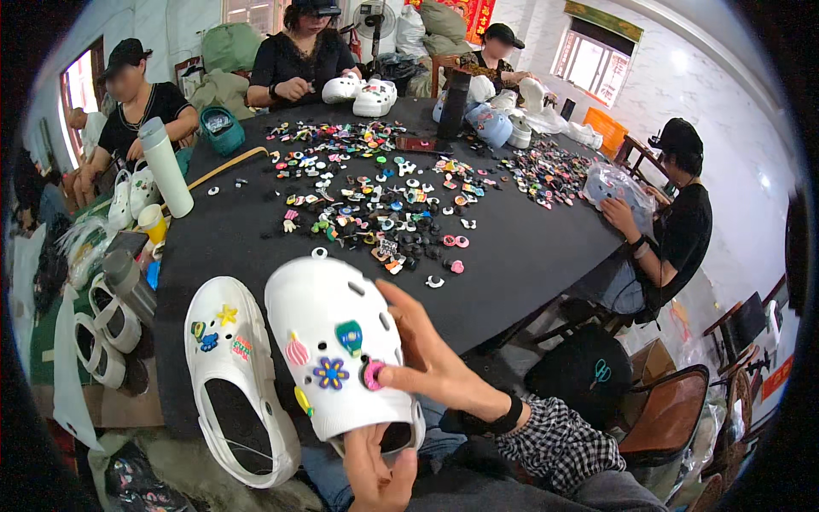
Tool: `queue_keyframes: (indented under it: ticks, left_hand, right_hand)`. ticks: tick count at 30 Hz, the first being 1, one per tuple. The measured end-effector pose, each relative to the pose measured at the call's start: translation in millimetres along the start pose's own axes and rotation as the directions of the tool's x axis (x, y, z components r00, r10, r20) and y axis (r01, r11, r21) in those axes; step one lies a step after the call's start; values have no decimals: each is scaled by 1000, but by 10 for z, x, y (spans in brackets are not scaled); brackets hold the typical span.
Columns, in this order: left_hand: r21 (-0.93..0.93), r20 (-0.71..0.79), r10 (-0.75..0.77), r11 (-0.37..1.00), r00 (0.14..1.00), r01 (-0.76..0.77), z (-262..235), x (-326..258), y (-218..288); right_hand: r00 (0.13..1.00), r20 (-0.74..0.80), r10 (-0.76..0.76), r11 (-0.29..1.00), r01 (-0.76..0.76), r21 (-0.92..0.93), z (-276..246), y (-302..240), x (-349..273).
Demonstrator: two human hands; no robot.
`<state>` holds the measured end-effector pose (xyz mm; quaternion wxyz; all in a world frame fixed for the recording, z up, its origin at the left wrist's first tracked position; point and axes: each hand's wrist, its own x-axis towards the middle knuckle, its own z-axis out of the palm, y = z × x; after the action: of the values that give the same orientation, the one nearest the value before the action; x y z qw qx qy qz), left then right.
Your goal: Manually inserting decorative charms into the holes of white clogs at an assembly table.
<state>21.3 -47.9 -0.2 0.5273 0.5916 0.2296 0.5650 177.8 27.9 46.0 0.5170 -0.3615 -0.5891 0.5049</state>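
Note:
A white clog (pixel 328 299) is held up in front of me, toe pointing away. My left hand (pixel 380 469) reaches into its opening from below, fingers partly hidden inside. With its thumb, my right hand (pixel 435 354) presses a pink ring-shaped charm (pixel 373 375) on the clog's upper, while its fingers lie along the shoe's right side. A blue flower charm (pixel 330 373), a green charm (pixel 349 337), a pink striped charm (pixel 296 348) and a yellow charm (pixel 304 401) also sit on it. To the left lies a second white clog (pixel 217 320) bearing several charms.
Loose charms (pixel 384 200) spread over the black table (pixel 512 282). A pale bottle (pixel 166 166), yellow cup (pixel 153 224) and more white clogs (pixel 115 316) stand left. Several people work around the table; one at right handles a plastic-wrapped item (pixel 614 188). Chairs (pixel 670 418) stand right.

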Motion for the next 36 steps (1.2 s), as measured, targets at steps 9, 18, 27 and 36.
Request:
queue_keyframes:
  ticks: [9,18,27,36]
  left_hand:
    - [-255,-78,-9,967,997,-11,91,729,14]
    - [-255,-45,-58,966,997,44,133,806,-20]
    - [-238,-55,-42,971,998,28,189,752,-43]
    - [-192,-72,-56,981,996,41,172,719,-77]
  right_hand:
    - [998,-23,-56,996,54,-75,-388,80,446]
    - [948,-253,-191,798,0,-602,-1281,-31,495]
    - [961,-251,-119,430,-178,-885,-2201,328,530]
    - [918,-348,191,979,-204,0,-2028,147,349]
